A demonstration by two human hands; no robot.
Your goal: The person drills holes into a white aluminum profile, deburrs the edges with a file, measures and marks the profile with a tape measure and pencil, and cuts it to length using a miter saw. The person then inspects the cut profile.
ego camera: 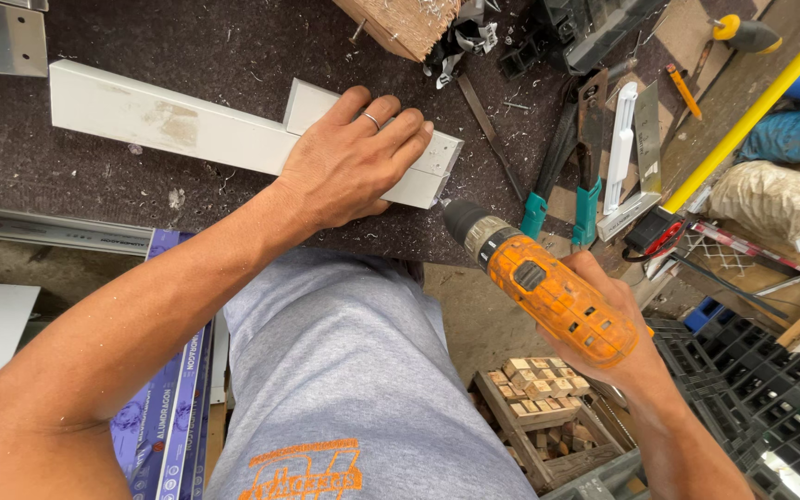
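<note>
Here, in the head view, the left hand (349, 162) is lying palm down on the white profile (168, 120), which is resting on the dark felt-covered bench (187, 46). Its fingers (400, 125) are lying slightly spread and flat, pressing on the right end of the profile, where a second short white piece (312, 102) is sitting just behind. The profile is passing under the palm, its end face showing just beyond the fingertips. The right hand (618, 347) is wrapping around the grip of the orange cordless drill (548, 292), fingers closed on it. The drill's dark chuck is pointing at the profile's end, its bit touching or nearly touching the end face. Teal-handled snips (562, 185) are lying near on the bench.
</note>
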